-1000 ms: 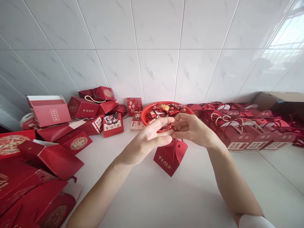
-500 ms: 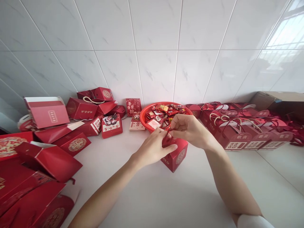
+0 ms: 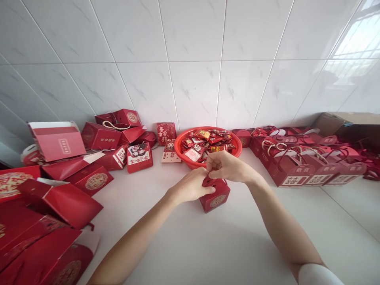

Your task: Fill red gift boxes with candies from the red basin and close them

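Observation:
A small red gift box (image 3: 218,198) with a round gold emblem stands on the white tabletop in front of me. My left hand (image 3: 190,185) is closed on its top from the left, thumb lying along the upper panel. Above the box's top, my right hand (image 3: 227,166) pinches with thumb and fingertips close to the left fingers. What lies in that pinch is hidden; a bit of dark red cord shows at the box's right side. Just behind both hands is an orange-red basin (image 3: 179,153) full of wrapped candies (image 3: 208,138).
At left lies a pile of red boxes (image 3: 62,202), some with open flaps. A flat printed box (image 3: 139,157) and red cards (image 3: 166,133) sit left of the basin. Rows of boxes with cord handles (image 3: 293,166) stand at right, before a cardboard carton (image 3: 347,118). A tiled wall (image 3: 192,87) rises behind.
The gift box has turned so its emblem side faces me more. Both hands have shifted slightly left with it, and the right hand is lower, still pinching at the top.

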`<state>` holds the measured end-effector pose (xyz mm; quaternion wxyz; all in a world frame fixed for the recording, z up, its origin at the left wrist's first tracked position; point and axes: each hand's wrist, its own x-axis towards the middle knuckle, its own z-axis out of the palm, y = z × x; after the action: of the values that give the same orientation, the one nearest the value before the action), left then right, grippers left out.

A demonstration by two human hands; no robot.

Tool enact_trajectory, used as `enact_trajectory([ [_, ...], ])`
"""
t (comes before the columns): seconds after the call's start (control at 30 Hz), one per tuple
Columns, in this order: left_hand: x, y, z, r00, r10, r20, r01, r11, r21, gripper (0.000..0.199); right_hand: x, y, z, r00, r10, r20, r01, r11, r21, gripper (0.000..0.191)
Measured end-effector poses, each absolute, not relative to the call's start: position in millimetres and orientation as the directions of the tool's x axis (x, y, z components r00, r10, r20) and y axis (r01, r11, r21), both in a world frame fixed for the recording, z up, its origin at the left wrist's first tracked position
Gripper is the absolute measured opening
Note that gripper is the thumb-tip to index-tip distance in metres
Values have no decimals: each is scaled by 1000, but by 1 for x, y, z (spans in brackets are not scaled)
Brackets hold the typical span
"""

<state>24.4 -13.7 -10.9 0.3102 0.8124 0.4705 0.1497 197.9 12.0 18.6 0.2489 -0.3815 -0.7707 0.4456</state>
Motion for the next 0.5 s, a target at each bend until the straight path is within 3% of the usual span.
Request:
enact_trajectory([
  [0.23, 19, -11, -11, 537, 842, -56, 664, -380, 644, 19, 198, 21, 15, -693, 718, 64, 222, 297, -929, 9],
  [0.37, 9, -13, 4, 565, 823, -60, 622, -377, 686, 37, 206, 28, 17, -728, 680, 88, 103, 235, -966, 13],
  [0.5, -4, -19, 23, 542, 840, 32, 583, -403, 705, 52, 221, 23, 23, -653, 744, 141, 26, 209, -978, 19],
])
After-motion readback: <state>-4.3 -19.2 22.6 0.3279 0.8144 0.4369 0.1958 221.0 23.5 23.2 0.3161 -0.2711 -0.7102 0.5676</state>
